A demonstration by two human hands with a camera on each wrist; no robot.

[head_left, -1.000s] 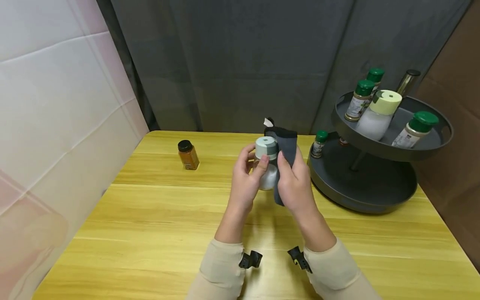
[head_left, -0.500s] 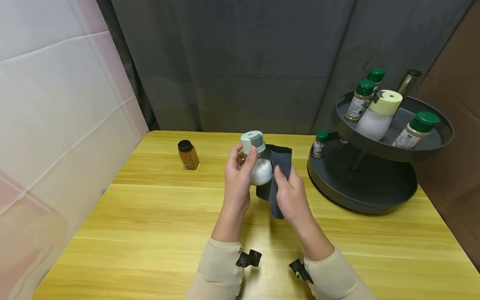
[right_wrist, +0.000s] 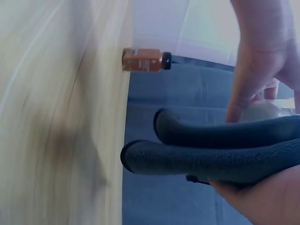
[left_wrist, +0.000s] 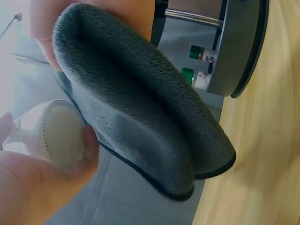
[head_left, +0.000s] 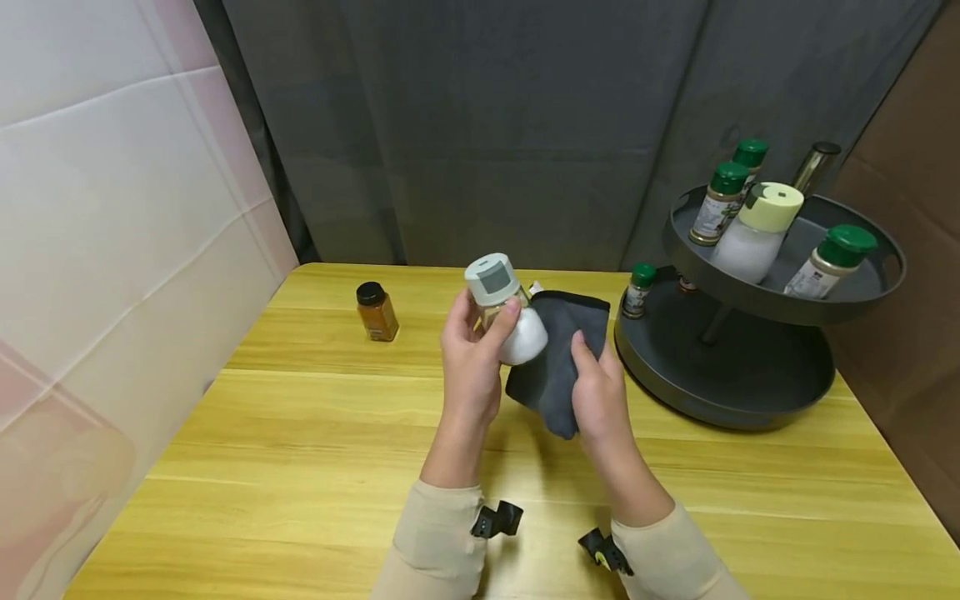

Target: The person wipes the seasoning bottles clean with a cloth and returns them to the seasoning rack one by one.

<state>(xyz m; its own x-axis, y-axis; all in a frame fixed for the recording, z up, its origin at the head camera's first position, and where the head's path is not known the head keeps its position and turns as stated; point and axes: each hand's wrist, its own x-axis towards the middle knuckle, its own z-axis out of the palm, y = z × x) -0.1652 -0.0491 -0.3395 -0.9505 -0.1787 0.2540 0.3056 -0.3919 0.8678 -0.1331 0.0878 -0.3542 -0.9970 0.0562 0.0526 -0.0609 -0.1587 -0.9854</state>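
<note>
My left hand (head_left: 472,358) grips a clear shaker jar (head_left: 523,337) of white contents, thumb across its side. The jar leans with its pale grey-green cap (head_left: 491,279) toward the upper left. In the left wrist view the jar's round base (left_wrist: 64,133) faces the camera. A folded dark grey cloth (head_left: 558,354) hangs from my right hand (head_left: 600,396), pinched with the thumb on top. The cloth is right beside the jar's lower end. In the right wrist view its two folded layers (right_wrist: 211,157) hide part of the jar.
A black-capped bottle of orange-brown spice (head_left: 377,312) stands at the left on the wooden table (head_left: 300,467). At the right is a dark two-tier round rack (head_left: 727,392). Green-capped spice bottles (head_left: 717,204) and a yellow-capped jar (head_left: 757,233) occupy its upper tier; a small green-capped bottle (head_left: 637,292) is below.
The jar has moved left and tilted, its cap swinging to the upper left. My right hand has drawn the cloth away from around the jar and lowered slightly; the cloth is spread wider.
</note>
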